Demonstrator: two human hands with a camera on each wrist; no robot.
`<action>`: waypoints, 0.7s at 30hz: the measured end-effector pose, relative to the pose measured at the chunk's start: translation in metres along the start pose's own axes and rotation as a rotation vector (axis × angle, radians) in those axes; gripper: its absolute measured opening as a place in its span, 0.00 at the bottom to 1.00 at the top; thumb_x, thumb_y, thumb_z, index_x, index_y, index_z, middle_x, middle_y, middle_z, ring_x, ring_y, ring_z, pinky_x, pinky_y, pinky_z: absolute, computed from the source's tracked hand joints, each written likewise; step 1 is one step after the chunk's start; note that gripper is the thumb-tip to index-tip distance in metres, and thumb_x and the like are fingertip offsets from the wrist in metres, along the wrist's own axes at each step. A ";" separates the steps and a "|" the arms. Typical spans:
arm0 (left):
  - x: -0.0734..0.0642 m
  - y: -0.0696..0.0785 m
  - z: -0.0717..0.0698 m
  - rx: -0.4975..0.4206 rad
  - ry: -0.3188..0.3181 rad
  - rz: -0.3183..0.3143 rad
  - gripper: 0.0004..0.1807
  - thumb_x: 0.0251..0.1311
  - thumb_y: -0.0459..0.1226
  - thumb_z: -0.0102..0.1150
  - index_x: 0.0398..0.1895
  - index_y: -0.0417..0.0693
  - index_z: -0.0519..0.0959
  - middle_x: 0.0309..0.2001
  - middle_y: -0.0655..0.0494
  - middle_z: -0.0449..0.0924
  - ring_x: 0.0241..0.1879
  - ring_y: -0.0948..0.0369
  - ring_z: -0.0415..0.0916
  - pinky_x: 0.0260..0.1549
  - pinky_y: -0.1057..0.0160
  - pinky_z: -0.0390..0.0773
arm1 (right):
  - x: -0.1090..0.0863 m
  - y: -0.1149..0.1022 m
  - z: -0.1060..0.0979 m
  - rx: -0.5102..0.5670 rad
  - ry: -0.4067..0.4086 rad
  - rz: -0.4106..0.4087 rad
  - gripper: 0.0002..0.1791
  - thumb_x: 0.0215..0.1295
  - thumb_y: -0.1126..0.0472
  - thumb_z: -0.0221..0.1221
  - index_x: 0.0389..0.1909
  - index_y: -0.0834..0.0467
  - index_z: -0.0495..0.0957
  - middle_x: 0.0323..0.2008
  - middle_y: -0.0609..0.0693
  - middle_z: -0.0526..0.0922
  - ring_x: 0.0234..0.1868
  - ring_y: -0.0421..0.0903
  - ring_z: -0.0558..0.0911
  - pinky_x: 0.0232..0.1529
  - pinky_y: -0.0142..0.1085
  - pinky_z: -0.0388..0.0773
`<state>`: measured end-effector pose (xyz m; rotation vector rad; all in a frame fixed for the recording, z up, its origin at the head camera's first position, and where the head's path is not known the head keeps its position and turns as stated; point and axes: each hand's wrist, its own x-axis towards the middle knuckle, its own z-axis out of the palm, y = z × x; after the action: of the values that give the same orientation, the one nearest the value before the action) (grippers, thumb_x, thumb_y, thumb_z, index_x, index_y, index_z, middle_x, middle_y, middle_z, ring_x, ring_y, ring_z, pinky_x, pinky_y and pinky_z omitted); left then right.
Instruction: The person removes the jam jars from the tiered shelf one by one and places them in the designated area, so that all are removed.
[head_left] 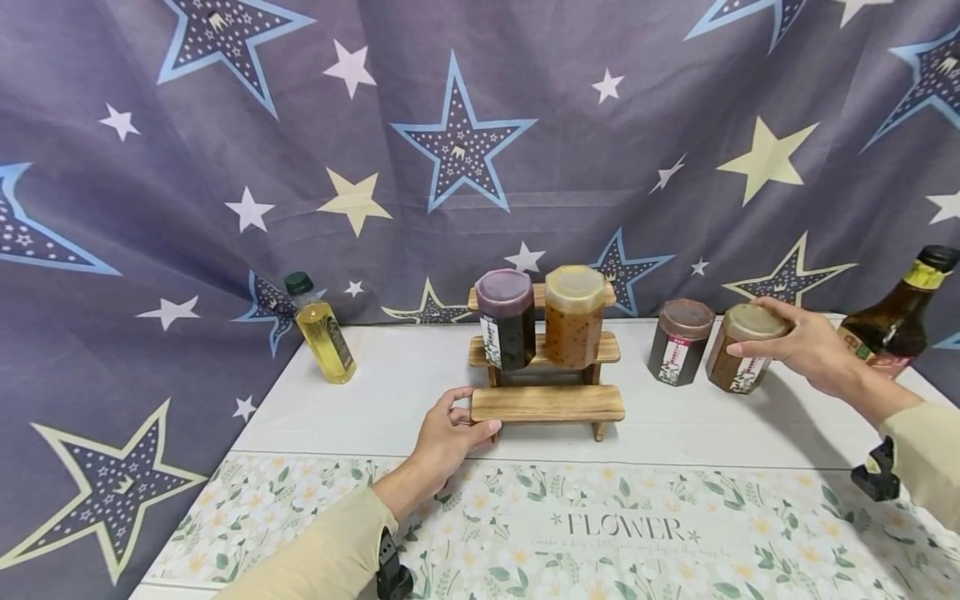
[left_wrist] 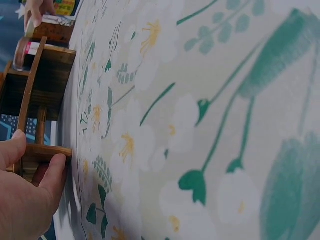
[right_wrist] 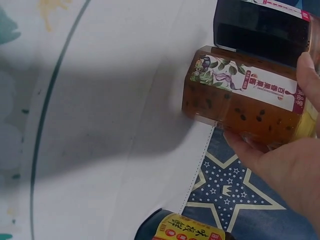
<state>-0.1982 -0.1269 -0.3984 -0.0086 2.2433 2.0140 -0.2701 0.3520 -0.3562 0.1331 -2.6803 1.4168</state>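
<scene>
My left hand [head_left: 442,437] grips the left end of the lowest step of a tiered wooden rack [head_left: 547,404]. In the left wrist view, the fingers and thumb are on either side of that wooden end [left_wrist: 47,151]. Two jars stand on the rack: a dark one with a purplish lid [head_left: 506,329] and an amber one with a yellowish lid [head_left: 573,329]. At the right, my right hand [head_left: 813,350] holds another amber jam jar [head_left: 726,362] around its lid. Dark seeds and a floral label show on this jar [right_wrist: 240,107] in the right wrist view. Beside it stands a dark jar [head_left: 678,342].
A small bottle of yellow oil [head_left: 326,337] with a green cap stands at the left. Behind my right hand is a dark brown sauce bottle [head_left: 896,312]. A floral cloth [head_left: 600,533] covers the table front, and a starry curtain [head_left: 570,183] hangs behind.
</scene>
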 end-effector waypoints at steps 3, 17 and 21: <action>0.000 0.000 0.000 0.004 0.002 0.001 0.37 0.55 0.31 0.68 0.67 0.41 0.61 0.39 0.44 0.78 0.38 0.56 0.81 0.44 0.58 0.86 | 0.000 0.000 0.001 0.004 0.003 -0.005 0.44 0.55 0.58 0.71 0.69 0.63 0.59 0.43 0.38 0.73 0.39 0.28 0.74 0.36 0.20 0.79; 0.002 -0.001 0.001 -0.002 0.004 0.003 0.37 0.55 0.30 0.68 0.67 0.41 0.62 0.38 0.45 0.78 0.36 0.59 0.80 0.44 0.57 0.86 | 0.005 -0.002 -0.010 0.108 -0.204 0.062 0.52 0.66 0.59 0.62 0.74 0.68 0.33 0.57 0.61 0.66 0.41 0.23 0.72 0.41 0.19 0.77; 0.002 -0.001 0.001 -0.002 0.005 0.005 0.37 0.55 0.30 0.68 0.67 0.41 0.62 0.38 0.45 0.78 0.36 0.59 0.80 0.44 0.57 0.86 | 0.007 -0.005 -0.019 0.060 -0.232 0.101 0.54 0.68 0.55 0.59 0.73 0.67 0.27 0.67 0.77 0.47 0.54 0.41 0.72 0.46 0.24 0.74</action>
<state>-0.1998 -0.1257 -0.3995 -0.0086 2.2465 2.0205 -0.2754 0.3650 -0.3400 0.1794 -2.8665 1.6042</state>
